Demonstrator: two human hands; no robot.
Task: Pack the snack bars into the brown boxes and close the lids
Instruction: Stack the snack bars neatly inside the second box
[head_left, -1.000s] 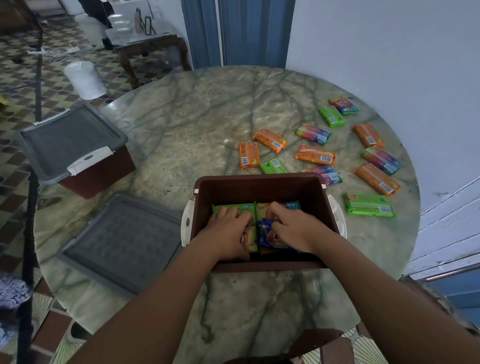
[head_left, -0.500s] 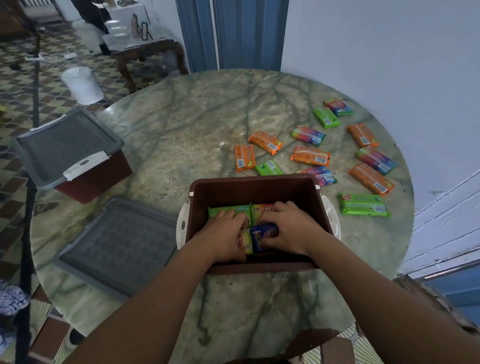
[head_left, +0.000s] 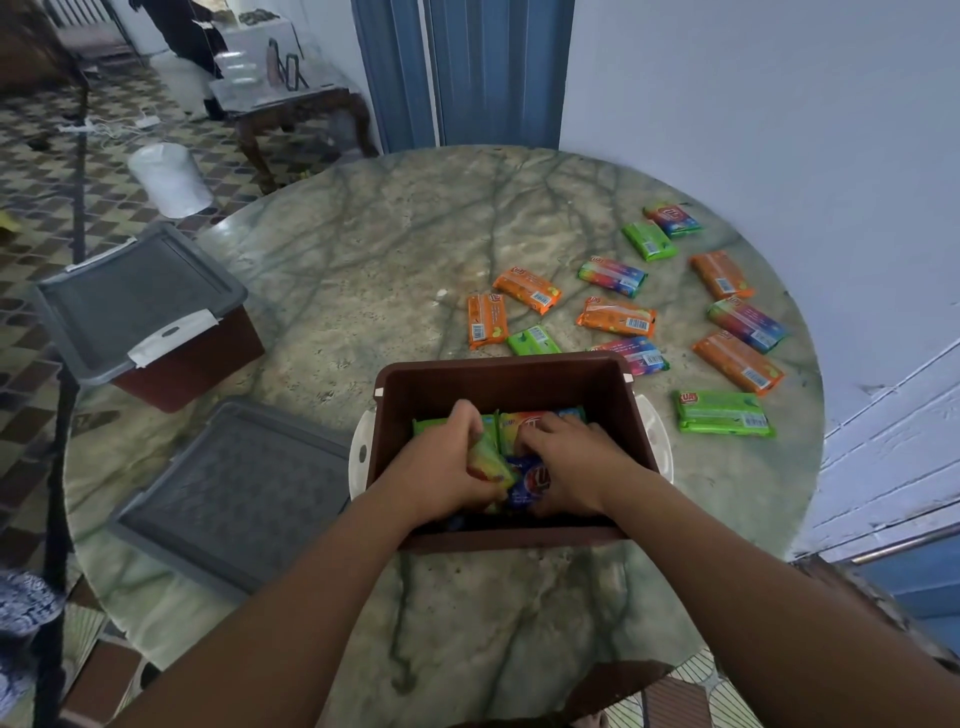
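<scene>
**Both hands down in the open box, bars bunching under my grip**

Left hand (head_left: 451, 457) is curled round a yellow-green bar (head_left: 485, 460) inside the open brown box (head_left: 498, 371), and that bar stands tilted instead of lying flat. My right hand (head_left: 569, 462) lies beside it with fingers bent over a blue bar (head_left: 530, 480) and an orange-topped one further in; I judge it is pressing them down, though I cannot tell whether the thumb pinches anything.

What I fear first is a crooked layer. If I let the tilted bar go as it stands, it may wedge on edge between its neighbours, and later bars would ride high, so the loose grey lid (head_left: 234, 483) lying to the left of the box would not seat.

Second, the box sits at the near side of the marble table (head_left: 363, 249). If I push hard toward myself, it could slide nearer the edge.

Third, the wrappers look slick and soft. Squeezing too hard could crumple a bar; too light a hold, and it slips back onto the pile.

Many bars wait on the table to the far right, among them a green bar (head_left: 722, 414) just right of the box and orange bars (head_left: 737, 362) beyond it. Reaching for those, I could catch the white latch (head_left: 657, 431) with my forearm and drag the box askew.

A second brown box (head_left: 192, 364) stands on the left with its lid already on, so I judge this box is my present work.
</scene>
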